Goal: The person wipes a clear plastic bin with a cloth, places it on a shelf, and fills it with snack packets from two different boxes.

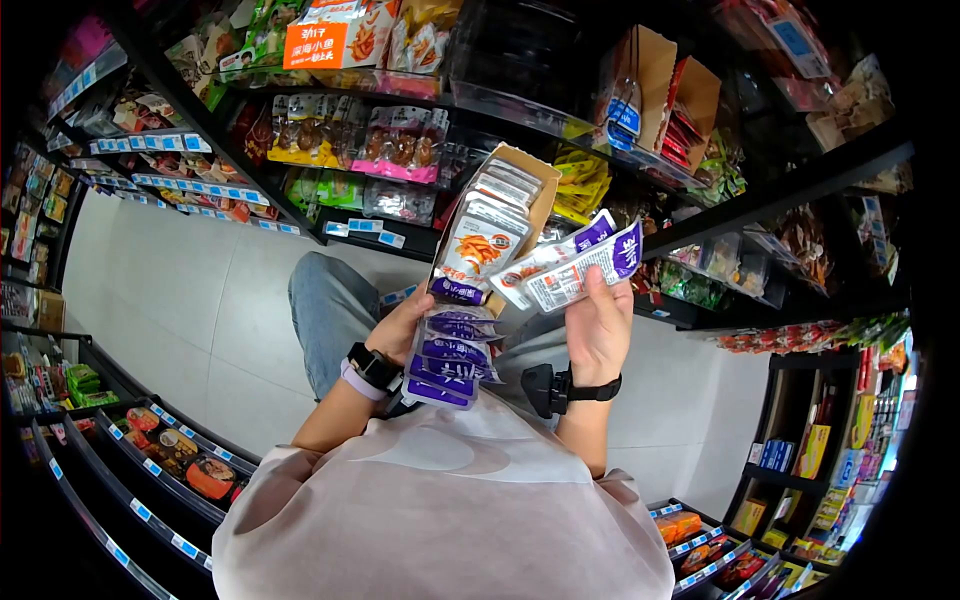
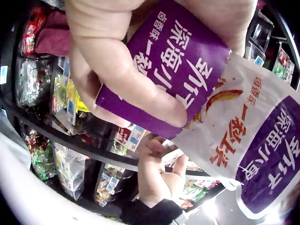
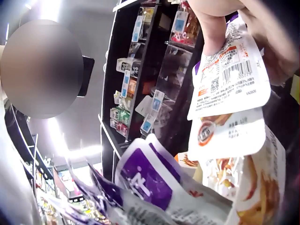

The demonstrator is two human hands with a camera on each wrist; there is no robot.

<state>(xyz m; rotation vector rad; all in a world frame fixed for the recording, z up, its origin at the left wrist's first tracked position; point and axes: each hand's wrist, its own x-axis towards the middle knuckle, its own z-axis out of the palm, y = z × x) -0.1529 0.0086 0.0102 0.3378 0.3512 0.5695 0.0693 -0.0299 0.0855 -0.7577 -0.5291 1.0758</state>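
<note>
My left hand (image 1: 403, 318) grips the front end of an open cardboard display box (image 1: 543, 190), tilted over my lap. Upright white snack packets (image 1: 490, 232) fill its far part, and several purple-and-white packets (image 1: 447, 352) fan out over the near end toward my shirt. In the left wrist view the fingers curl over the box's purple front panel (image 2: 201, 42), beside a protruding packet (image 2: 269, 157). With thumb and fingers, my right hand (image 1: 600, 330) pinches two snack packets (image 1: 588, 272) beside the box; the right wrist view shows the upper one's printed back (image 3: 229, 89) with a barcode.
Shelves of bagged snacks (image 1: 402, 145) stand right in front, with an orange snack box (image 1: 342, 35) on top and an opened carton (image 1: 640, 85) to the right. Low racks (image 1: 190, 460) lie behind on the left. Pale floor tiles (image 1: 190, 285) show around my knees.
</note>
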